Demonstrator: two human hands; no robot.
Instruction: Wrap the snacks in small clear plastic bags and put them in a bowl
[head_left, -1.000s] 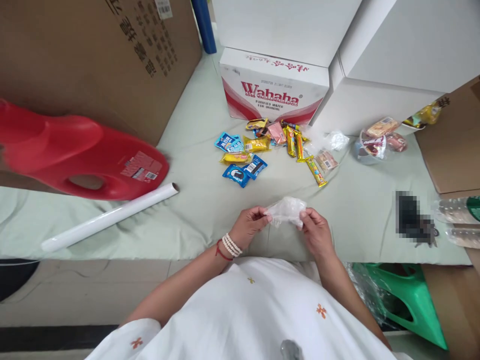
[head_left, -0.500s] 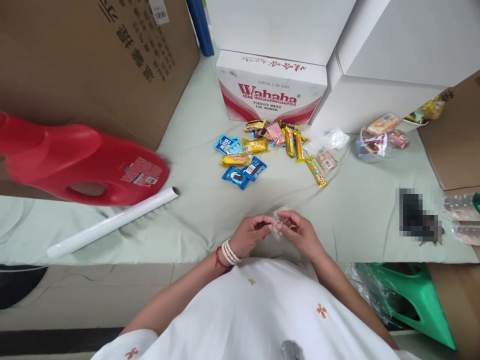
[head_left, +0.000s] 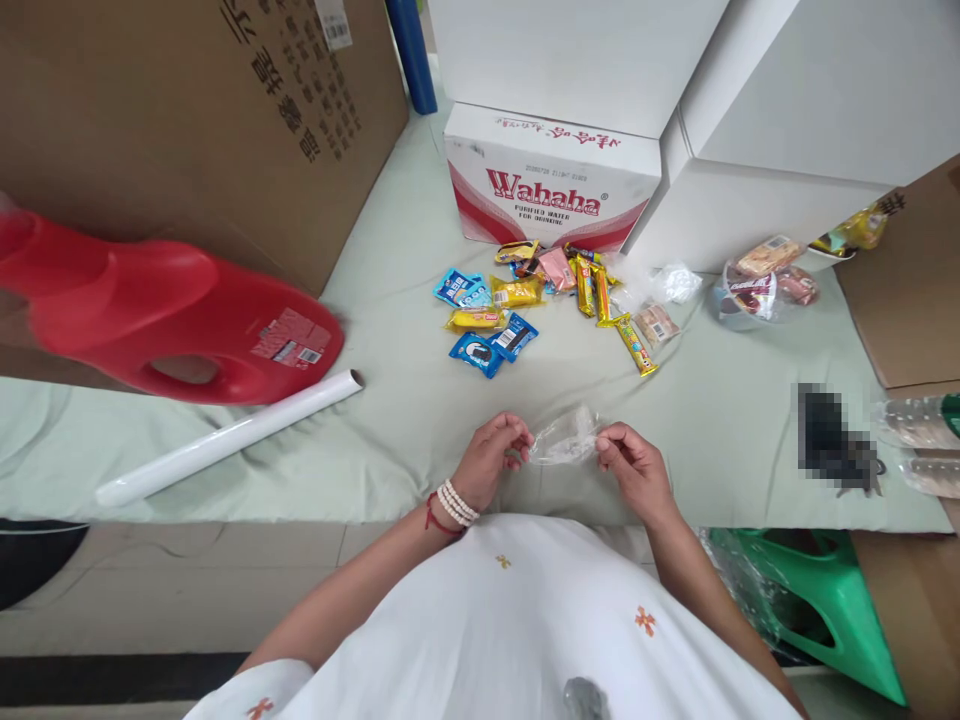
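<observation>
Between my two hands a clear plastic bag (head_left: 564, 440) is stretched sideways, just above the near part of the table. My left hand (head_left: 491, 455) pinches its left end. At the other end, the fingers of my right hand (head_left: 636, 468) are closed on the bag's edge. Beyond the hands lies a loose pile of wrapped snacks: two dark-blue packets (head_left: 495, 345), a light-blue packet (head_left: 459, 290), yellow packets (head_left: 517, 291), a pink packet (head_left: 556, 269) and a yellow stick-shaped packet (head_left: 636, 345). More crumpled clear plastic (head_left: 679, 283) lies to the right of the pile.
A Wahaha carton (head_left: 551, 185) stands behind the snacks. A red jug (head_left: 187, 320) and a white roll (head_left: 232, 440) lie at left. To the right are a bowl of snacks (head_left: 739, 305), a blurred-out dark item (head_left: 825, 430) and plastic bottles (head_left: 919, 415). A green stool (head_left: 847, 600) is below.
My hands have moved apart, the right one to the right and the left one slightly left. The plastic bag, bunched between the fingers before, is now spread out between them.
</observation>
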